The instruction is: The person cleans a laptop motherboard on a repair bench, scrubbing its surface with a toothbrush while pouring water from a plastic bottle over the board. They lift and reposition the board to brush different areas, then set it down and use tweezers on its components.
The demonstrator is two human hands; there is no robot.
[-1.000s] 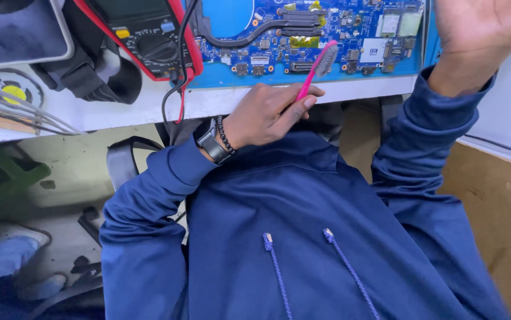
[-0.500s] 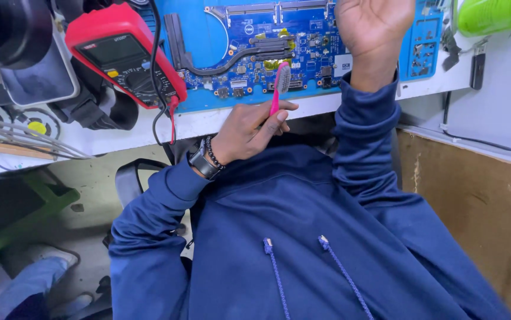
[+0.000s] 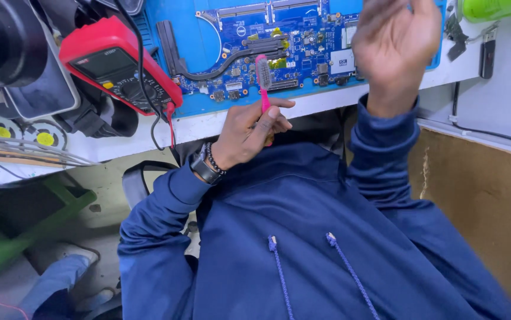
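My left hand, with a watch and a bead bracelet on the wrist, is closed around the handle of a pink brush. The brush stands upright with its bristle head over the near edge of a blue circuit board. The board lies on a blue mat on the white bench. My right hand is lifted above the board's right end, motion-blurred, palm towards me, fingers apart and holding nothing.
A red multimeter with black and red leads lies left of the board. A green bottle and a black stick sit at the top right. Grey wires run at the left, and a brown panel lies under the bench.
My left hand has turned the pink brush from slanted to upright, its head now over the board's edge. My right hand has swung left across the board. The view has shifted.
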